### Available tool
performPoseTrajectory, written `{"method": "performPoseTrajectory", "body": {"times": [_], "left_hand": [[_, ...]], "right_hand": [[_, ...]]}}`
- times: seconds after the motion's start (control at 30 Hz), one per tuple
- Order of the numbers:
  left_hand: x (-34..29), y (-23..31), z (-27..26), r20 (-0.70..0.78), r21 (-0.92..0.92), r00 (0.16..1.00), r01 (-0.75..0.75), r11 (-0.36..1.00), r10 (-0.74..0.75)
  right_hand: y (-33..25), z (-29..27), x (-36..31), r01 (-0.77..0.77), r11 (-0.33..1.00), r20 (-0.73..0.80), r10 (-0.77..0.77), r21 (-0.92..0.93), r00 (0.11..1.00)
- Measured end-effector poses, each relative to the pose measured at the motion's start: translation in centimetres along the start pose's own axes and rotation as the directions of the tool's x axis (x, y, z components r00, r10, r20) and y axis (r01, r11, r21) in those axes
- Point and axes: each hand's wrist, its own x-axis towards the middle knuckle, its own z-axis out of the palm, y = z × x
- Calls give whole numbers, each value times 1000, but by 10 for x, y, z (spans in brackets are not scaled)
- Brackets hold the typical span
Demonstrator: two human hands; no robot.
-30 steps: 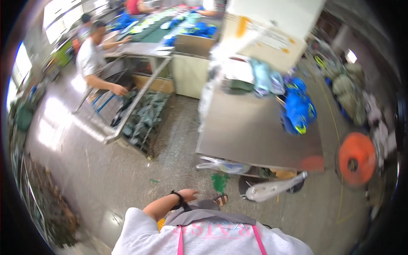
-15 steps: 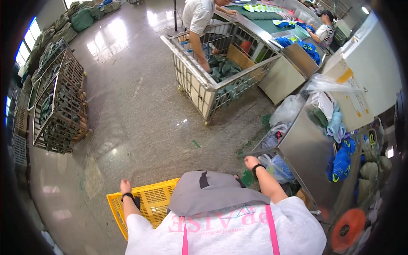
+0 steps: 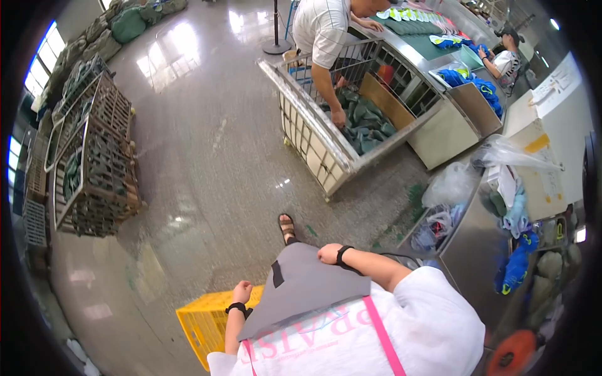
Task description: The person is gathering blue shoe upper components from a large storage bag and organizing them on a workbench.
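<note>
Glossy grey floor [image 3: 188, 156] with bright reflections [image 3: 170, 57]; windows [image 3: 45, 59] at left, probably multi-paned.

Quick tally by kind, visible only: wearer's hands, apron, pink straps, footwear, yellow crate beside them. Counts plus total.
Bare hands (left hand, right hand): 2
Grey cloth apron: 1
Flat pink straps: 2
Brown open-toed sandal: 1
Yellow slotted plastic crate: 1
Total: 7

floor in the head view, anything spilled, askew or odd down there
Yes: ragged green patches mark the floor near the metal table, odd against the mostly grey-brown surface; whether paint or a spill, I can't tell. The yellow crate near the left hand shows no obvious damage.
</note>
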Motion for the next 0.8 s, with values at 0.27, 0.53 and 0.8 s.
{"method": "performPoseTrajectory", "body": {"times": [0.27,0.53,0.8], "left_hand": [[150,125,-180,172,417,981,8,909,-88],[209,142,-234,-338,-48,941,7,999,-23],[210,-84,-158,-25,162,877,477,864,-480]], "right_hand": [[-5,-150,126,140,987,-325,-110,73,939],[-73,-281,261,260,922,32,-262,-285,964],[-118,-391,388,381,880,345,-278,-283,897]]}}
